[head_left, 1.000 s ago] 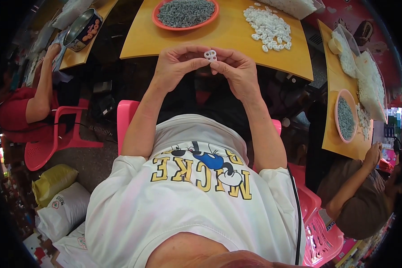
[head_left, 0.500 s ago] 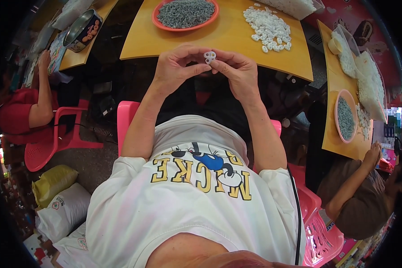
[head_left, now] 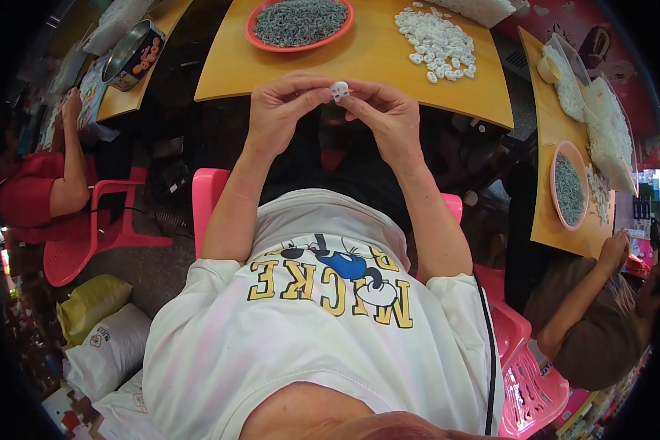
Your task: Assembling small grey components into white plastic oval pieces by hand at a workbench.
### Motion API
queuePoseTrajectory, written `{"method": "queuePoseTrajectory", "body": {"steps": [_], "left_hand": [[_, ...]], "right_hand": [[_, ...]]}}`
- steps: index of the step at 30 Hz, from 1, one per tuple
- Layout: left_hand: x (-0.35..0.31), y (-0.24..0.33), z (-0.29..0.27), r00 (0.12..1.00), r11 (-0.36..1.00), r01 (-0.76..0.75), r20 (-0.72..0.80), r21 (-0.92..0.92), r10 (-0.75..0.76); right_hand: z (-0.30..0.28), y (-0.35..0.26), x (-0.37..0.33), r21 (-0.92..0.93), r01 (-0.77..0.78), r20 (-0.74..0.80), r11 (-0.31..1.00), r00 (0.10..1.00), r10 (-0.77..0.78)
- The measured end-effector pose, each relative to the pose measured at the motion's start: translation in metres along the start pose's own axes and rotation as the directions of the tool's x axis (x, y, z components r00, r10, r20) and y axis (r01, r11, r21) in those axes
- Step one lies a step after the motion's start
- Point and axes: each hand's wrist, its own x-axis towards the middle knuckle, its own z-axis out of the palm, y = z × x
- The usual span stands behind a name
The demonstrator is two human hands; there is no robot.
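Observation:
Between my two hands is a small white plastic piece [head_left: 339,91] with round holes, held at the near edge of the table. The thumb and fingers of my left hand [head_left: 286,106] pinch its left side. My right hand [head_left: 383,110] grips it from the right, thumb below and forefinger above. Beyond my hands, an orange-red bowl [head_left: 251,31] holds a heap of small grey screw-like parts [head_left: 301,20]. To its right lies a loose pile of white oval pieces [head_left: 436,44] with holes.
My yellow table [head_left: 374,62] has a clear container of white pieces [head_left: 480,9] at the back. On the right table stand another bowl of grey parts [head_left: 568,191] and bags of white pieces [head_left: 609,132]. A round tin [head_left: 133,55] is at left. Co-workers sit on both sides.
The white piece has turned in my fingers and shows a different side. Both hands have shifted slightly left and up.

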Motion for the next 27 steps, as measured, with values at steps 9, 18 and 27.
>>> {"method": "queuePoseTrajectory", "body": {"steps": [9,18,27], "left_hand": [[-0.0008,-0.0028,0.008,0.982,0.982,0.142,-0.111,-0.122,-0.156],[0.0003,-0.0017,0.0014,0.979,0.978,0.196,-0.05,-0.075,-0.2],[0.0006,-0.0018,0.001,0.971,0.972,0.227,-0.058,-0.059,-0.231]], "right_hand": [[-0.0001,0.001,-0.0009,-0.035,-0.063,-0.064,0.997,0.996,0.06],[-0.0016,0.001,0.0009,-0.026,-0.11,-0.012,0.994,0.994,0.109],[-0.0007,0.0023,0.0006,0.017,-0.132,-0.021,0.991,0.991,0.132]]}}
